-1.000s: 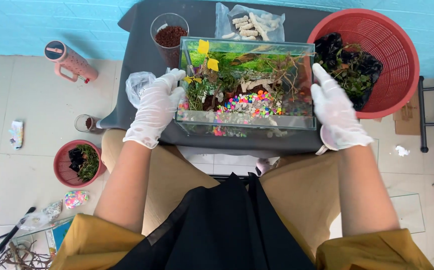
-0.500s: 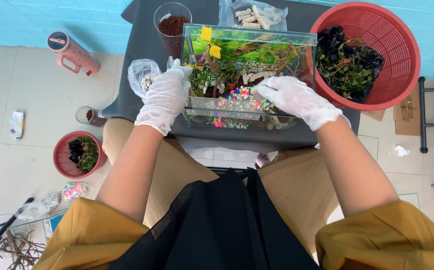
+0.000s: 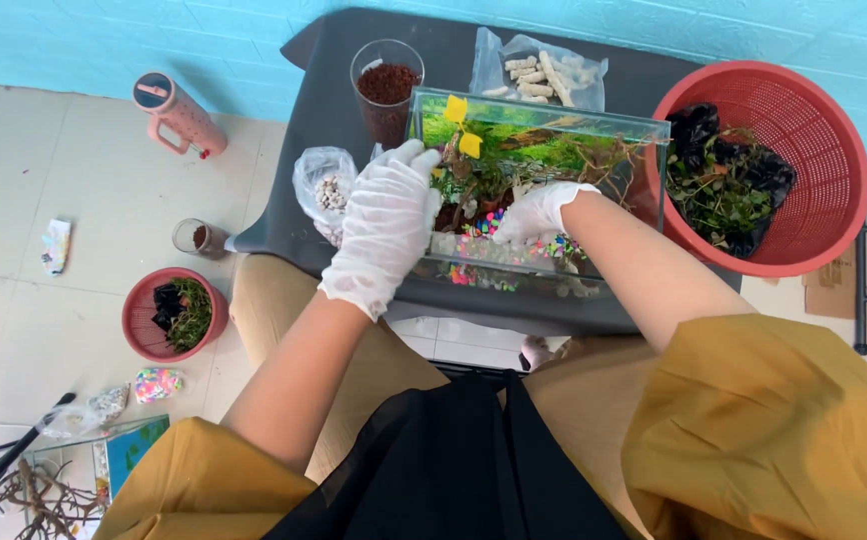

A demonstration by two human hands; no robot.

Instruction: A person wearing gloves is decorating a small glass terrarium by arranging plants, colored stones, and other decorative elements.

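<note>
We see the glass tank (image 3: 539,190) on the dark table (image 3: 304,190), its long axis running left to right; its near left corner is hidden by our left hand (image 3: 386,225), grip flat against the glass. Our right hand (image 3: 539,212) reaches inside over the coloured pebbles (image 3: 564,245), fingertips hidden, grip unclear

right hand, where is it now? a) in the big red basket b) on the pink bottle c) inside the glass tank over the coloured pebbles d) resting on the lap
c: the gloved right hand reaches down inside the glass tank, just above the coloured pebbles, while the left hand rests on the tank's left end.
</note>
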